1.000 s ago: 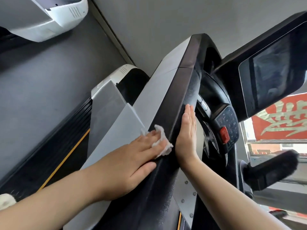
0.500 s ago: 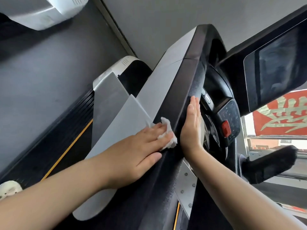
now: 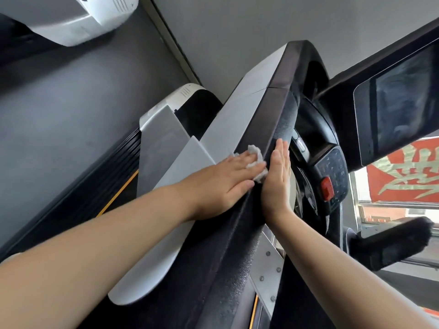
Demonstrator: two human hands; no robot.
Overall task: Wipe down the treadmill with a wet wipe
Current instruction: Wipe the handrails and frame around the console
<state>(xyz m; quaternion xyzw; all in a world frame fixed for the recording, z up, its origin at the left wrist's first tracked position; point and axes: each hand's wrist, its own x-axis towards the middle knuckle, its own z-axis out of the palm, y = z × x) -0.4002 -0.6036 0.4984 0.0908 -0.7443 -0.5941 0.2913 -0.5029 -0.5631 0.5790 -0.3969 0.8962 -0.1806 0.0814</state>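
Partway through: left hand (image 3: 228,184) presses flat the wet wipe (image 3: 257,162) on the treadmill's handrail (image 3: 268,119); right hand (image 3: 278,179), fingers straight, braces at three o'clock; console (image 3: 332,172) seemingly unwiped.

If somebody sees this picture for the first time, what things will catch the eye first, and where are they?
At the centre, two bare hands meet on the treadmill's black side rail: the left hand presses a crumpled white wet wipe onto it, and the right hand lies flat against its inner face. To the right, a red button stands out on the dark console, with a red banner beyond in the window.
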